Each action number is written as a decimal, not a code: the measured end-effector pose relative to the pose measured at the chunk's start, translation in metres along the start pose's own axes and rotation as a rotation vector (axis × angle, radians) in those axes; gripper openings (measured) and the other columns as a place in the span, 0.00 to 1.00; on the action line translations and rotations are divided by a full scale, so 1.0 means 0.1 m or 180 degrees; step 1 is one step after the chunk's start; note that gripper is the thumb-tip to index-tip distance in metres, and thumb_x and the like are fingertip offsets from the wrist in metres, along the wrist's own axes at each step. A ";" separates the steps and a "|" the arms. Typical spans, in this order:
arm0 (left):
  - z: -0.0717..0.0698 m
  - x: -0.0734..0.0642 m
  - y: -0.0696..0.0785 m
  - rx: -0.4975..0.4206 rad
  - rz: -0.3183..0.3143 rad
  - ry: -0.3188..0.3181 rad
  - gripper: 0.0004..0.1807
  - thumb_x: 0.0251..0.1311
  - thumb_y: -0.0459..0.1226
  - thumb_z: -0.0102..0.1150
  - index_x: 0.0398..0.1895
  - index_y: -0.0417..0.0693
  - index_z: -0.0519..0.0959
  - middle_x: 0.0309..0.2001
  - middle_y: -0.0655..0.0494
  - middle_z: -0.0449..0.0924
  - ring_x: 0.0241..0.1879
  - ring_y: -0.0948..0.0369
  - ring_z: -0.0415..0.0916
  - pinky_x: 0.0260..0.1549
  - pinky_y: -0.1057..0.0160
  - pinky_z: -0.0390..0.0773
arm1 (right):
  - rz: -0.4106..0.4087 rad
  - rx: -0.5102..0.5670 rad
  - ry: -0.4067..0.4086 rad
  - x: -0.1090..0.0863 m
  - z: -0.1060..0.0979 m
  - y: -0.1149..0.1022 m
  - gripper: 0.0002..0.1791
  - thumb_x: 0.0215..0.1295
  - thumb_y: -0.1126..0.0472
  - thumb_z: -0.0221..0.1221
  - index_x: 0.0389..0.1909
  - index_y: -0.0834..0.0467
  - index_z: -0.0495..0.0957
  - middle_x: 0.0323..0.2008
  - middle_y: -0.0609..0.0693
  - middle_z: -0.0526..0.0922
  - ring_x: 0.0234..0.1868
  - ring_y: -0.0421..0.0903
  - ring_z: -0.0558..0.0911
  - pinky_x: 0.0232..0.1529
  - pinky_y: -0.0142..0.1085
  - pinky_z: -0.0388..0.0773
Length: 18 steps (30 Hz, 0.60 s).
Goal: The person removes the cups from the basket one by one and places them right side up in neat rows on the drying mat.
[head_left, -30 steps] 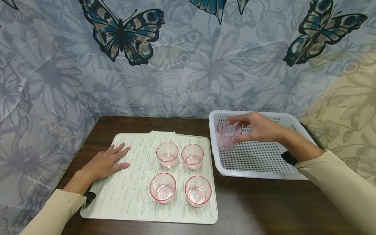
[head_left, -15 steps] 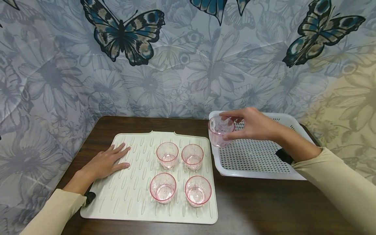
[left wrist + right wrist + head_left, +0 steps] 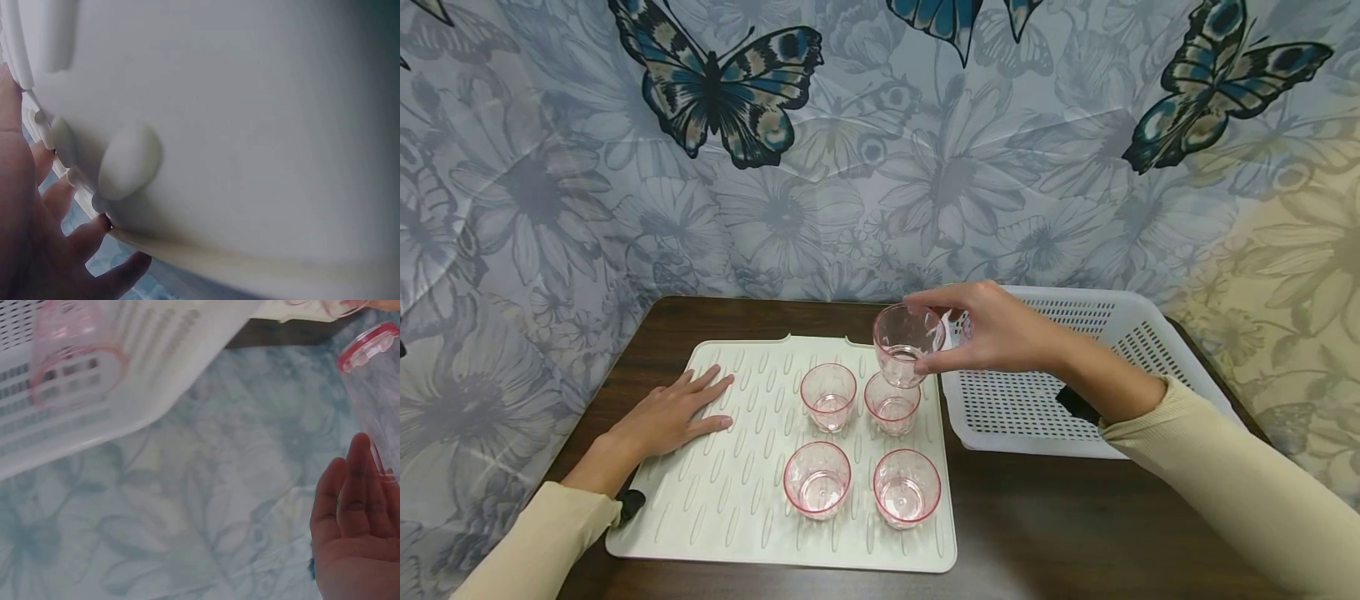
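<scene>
My right hand (image 3: 1000, 329) grips a clear pink-rimmed drinking glass (image 3: 901, 346) near its rim, thumb on the near side and fingers on the far side. The held glass is above the back right of the cream ridged drying mat (image 3: 730, 500), overlapping one standing glass (image 3: 891, 415) in the head view. Several matching glasses stand upright on the mat, among them a back left one (image 3: 827, 408) and a front right one (image 3: 906, 492). Flat on the mat's left side rests my left hand (image 3: 670, 421), fingers spread and holding nothing.
A white perforated plastic basket (image 3: 1037, 408) stands right of the mat on the dark wooden table (image 3: 1000, 517). In the right wrist view a pink-rimmed glass (image 3: 78, 369) shows in the basket (image 3: 144, 394). Butterfly-printed fabric (image 3: 850, 208) hangs behind.
My right hand has carried the glass left, from over the basket to above the back right of the mat. My left hand and the standing glasses have stayed put.
</scene>
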<state>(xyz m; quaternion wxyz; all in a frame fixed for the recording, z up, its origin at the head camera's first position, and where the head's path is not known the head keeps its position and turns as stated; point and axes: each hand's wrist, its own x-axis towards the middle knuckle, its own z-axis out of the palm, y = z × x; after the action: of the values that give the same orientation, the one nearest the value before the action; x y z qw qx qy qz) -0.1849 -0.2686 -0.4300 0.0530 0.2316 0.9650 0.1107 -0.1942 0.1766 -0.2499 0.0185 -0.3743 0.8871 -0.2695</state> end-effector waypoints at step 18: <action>0.00 0.02 -0.01 0.0023 -0.0036 -0.0019 0.40 0.68 0.60 0.52 0.76 0.48 0.63 0.75 0.38 0.56 0.69 0.28 0.54 0.56 0.27 0.62 | -0.0596 0.0154 -0.0131 0.50 0.64 -0.47 0.40 0.52 0.45 0.74 0.65 0.56 0.76 0.54 0.46 0.83 0.47 0.38 0.80 0.49 0.37 0.78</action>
<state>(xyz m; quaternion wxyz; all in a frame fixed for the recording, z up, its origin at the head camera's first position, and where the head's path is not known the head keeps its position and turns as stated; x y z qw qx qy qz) -0.1867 -0.2686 -0.4307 0.0556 0.2266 0.9666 0.1062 -0.1844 0.0865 -0.2727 0.0206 -0.4606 0.8408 -0.2837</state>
